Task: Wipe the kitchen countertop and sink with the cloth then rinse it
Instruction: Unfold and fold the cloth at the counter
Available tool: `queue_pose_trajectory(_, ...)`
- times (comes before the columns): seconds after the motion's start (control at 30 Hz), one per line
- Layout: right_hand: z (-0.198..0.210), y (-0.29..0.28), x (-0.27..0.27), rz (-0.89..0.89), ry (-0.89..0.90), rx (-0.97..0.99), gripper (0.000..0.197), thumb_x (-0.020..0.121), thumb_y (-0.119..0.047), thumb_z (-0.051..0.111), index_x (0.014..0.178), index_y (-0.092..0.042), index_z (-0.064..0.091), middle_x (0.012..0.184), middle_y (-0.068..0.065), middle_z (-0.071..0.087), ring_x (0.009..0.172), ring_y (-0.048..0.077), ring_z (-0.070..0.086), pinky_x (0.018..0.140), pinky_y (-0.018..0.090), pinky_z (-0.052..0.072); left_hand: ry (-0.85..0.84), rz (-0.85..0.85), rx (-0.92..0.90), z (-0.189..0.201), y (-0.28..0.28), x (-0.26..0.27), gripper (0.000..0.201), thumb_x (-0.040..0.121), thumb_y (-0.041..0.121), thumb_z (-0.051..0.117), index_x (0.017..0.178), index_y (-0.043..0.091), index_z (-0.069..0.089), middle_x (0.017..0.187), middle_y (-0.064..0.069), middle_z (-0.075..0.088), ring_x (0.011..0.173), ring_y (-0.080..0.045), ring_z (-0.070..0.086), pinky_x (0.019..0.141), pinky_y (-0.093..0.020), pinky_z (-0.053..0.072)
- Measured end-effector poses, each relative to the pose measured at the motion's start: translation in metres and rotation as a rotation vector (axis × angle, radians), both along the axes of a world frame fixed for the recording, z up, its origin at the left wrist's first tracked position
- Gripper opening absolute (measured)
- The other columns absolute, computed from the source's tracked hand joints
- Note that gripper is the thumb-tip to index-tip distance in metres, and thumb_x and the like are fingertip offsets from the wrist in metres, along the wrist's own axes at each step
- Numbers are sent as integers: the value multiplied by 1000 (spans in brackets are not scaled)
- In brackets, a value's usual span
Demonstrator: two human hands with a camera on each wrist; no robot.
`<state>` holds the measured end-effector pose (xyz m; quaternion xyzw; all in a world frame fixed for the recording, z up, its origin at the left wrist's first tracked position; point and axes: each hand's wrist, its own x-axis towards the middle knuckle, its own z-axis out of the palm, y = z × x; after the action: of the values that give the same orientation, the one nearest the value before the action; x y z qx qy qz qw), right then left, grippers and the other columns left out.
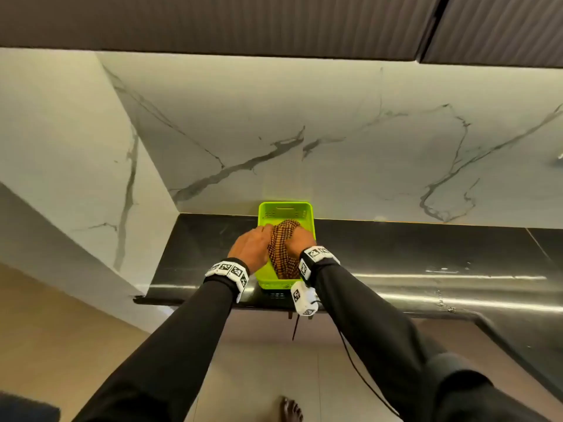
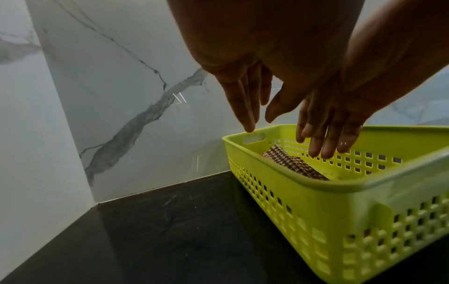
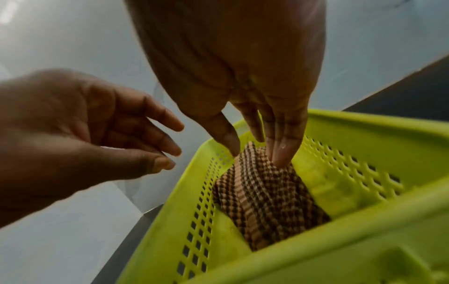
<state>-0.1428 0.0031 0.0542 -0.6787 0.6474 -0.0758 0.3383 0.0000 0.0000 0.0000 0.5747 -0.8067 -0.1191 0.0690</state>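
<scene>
A brown checked cloth lies bunched inside a lime-green perforated basket on the black countertop. Both hands hover over the basket. My right hand points down with straight fingers, and its fingertips touch the top of the cloth; no grip shows. My left hand hangs beside it above the basket's left rim, fingers relaxed and holding nothing. In the head view the left hand and right hand flank the cloth.
The basket stands against the white marble backsplash, near the counter's left end, where a marble side wall closes the corner. A shiny steel surface stretches to the right. Dark cabinets hang overhead.
</scene>
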Motion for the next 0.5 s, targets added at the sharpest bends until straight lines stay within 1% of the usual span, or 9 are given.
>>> queue_pose_trajectory(0.03,-3,-5,1,-3,6,42,34,104,-15,47,127,8,59,134,27,60,125,42,56,101,41,41,-24,14,-1,-2,-5,0,42,90,5,55,132,5,51,120,-19,67,106,-42,65,83,-47,51)
queue_pose_trajectory(0.1,-20,-16,0,-100,21,119,42,105,-30,47,131,1,58,138,24,59,128,40,56,103,39,44,-62,35,-4,-6,-15,-1,46,90,7,57,135,6,49,118,-18,69,103,-43,67,79,-47,52)
queue_pose_trajectory(0.13,-33,-22,-1,-128,31,156,45,104,-33,47,133,-1,57,140,23,58,129,40,56,105,39,44,-81,39,6,-8,-16,-2,46,90,7,58,135,6,49,116,-18,69,101,-43,67,77,-47,52)
queue_pose_trajectory(0.2,-58,-34,-6,-130,66,203,43,103,-30,49,135,-2,57,140,23,58,128,39,56,106,40,46,-95,21,27,-15,-25,-5,44,89,6,57,132,5,49,111,-18,70,97,-43,68,74,-46,51)
queue_pose_trajectory(0.27,-57,-35,-10,-126,105,185,37,101,-22,51,129,1,59,134,23,62,123,39,59,103,42,49,-125,-14,28,-19,-31,-9,43,88,6,58,130,6,49,107,-17,71,94,-42,68,74,-46,52)
queue_pose_trajectory(0.37,-60,-35,-10,-90,162,108,31,102,-15,47,121,5,61,125,24,65,117,40,62,98,43,49,-204,-35,53,-21,-37,-15,46,89,7,58,133,7,48,108,-15,71,98,-41,69,75,-45,51)
queue_pose_trajectory(0.43,-60,-34,-9,-49,191,61,30,102,-15,43,116,4,62,121,24,67,114,41,64,93,43,51,-255,-45,47,-20,-40,-19,47,89,9,59,134,10,48,107,-13,72,99,-39,70,74,-43,51)
queue_pose_trajectory(0.5,-60,-41,-9,-44,232,8,30,101,-17,44,114,0,65,118,21,69,111,41,66,89,43,53,-266,-48,26,-21,-47,-18,46,89,10,59,133,11,47,107,-12,73,98,-38,70,74,-43,52)
